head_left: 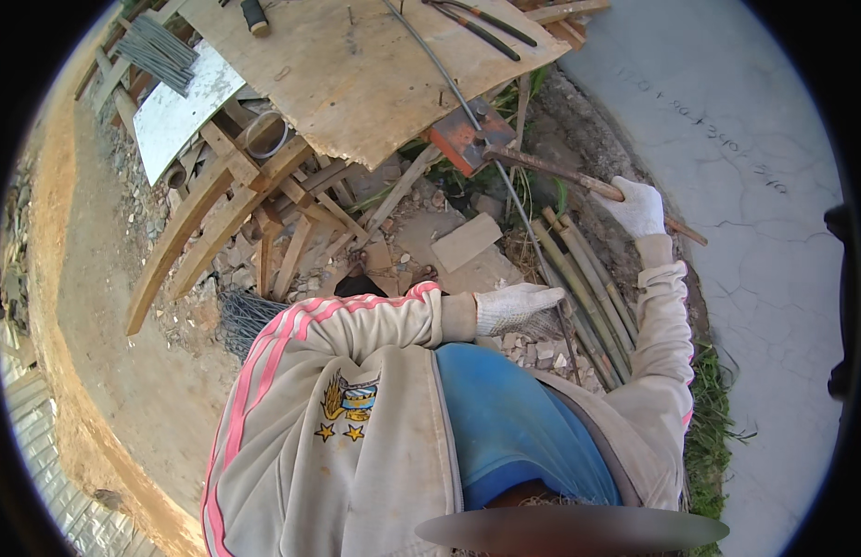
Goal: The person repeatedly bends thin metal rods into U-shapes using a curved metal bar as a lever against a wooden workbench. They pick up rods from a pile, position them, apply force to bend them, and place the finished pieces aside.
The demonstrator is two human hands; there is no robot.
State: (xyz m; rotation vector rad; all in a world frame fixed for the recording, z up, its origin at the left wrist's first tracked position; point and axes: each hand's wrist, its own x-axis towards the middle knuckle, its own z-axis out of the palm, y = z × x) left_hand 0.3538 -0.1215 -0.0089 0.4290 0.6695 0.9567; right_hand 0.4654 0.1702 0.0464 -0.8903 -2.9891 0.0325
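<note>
Pale jacket [356, 483] nearest. My right fingers [609, 204] clenched round lever [559, 171]; left fingers [542, 297] closed on steel rod [520, 203], which crosses red block [456, 141] at tabletop [347, 93] edge. Advised: rod seated, pull steady.

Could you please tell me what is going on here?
A person's gloved right hand grips a rusty bar reaching to an orange metal plate at the edge of a plywood sheet. The gloved left hand holds a long metal rod running across that plate onto the sheet. A two-handled tool lies there.
</note>
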